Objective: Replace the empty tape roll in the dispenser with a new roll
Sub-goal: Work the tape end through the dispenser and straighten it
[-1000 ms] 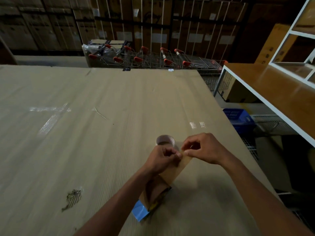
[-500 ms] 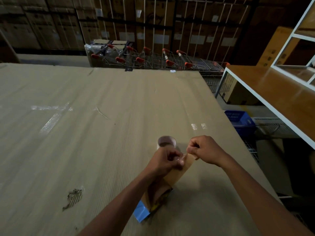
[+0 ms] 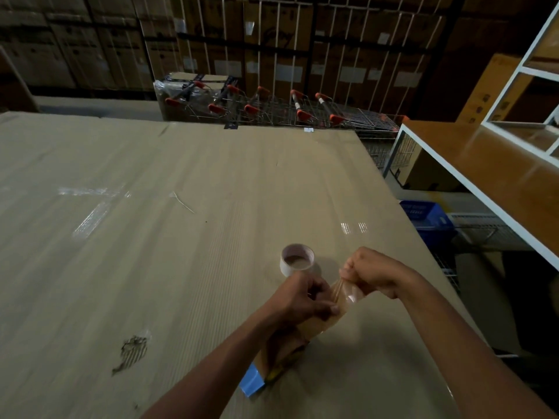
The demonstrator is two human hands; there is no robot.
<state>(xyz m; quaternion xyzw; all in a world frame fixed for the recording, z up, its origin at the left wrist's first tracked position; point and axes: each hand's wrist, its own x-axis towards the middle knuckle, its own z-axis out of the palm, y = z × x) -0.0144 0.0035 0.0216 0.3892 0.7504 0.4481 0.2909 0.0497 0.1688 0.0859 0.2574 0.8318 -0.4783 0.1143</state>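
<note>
Surface (image 3: 187, 267): a broad sheet of corrugated cardboard fills the left and middle of the frame; I see shiny strips of clear tape stuck on it at mid left, and a torn, scuffed patch (image 3: 130, 353) at lower left.
Room: dim storeroom; strapped cartons (image 3: 272, 49) are stacked across the top of the frame.
Trolleys (image 3: 272, 108): a row of nested wire shopping trolleys with orange handle ends, just beyond the surface's far edge, upper middle.
Shelf unit (image 3: 490, 164): white frame with brown boards, upper right and right edge.
Blue crate (image 3: 426, 216): on the floor at mid right, between the surface and the shelf unit; I cannot tell what is in it.
Empty tape roll (image 3: 298, 259): a pale, bare core standing on its flat end on the surface, lower middle, just beyond my left hand and apart from it.
Dispenser (image 3: 272, 362): mostly hidden under my left forearm at bottom middle; only a blue part and a brownish body show.
New roll: I cannot make it out; it is hidden by my hands.
Tape strip (image 3: 338, 303): brown tape stretched between my two hands.
Left hand (image 3: 298, 300): fingers pinched on the near part of the tape strip.
Right hand (image 3: 372, 272): clenched around the far end of the tape strip, lower right of middle.
</note>
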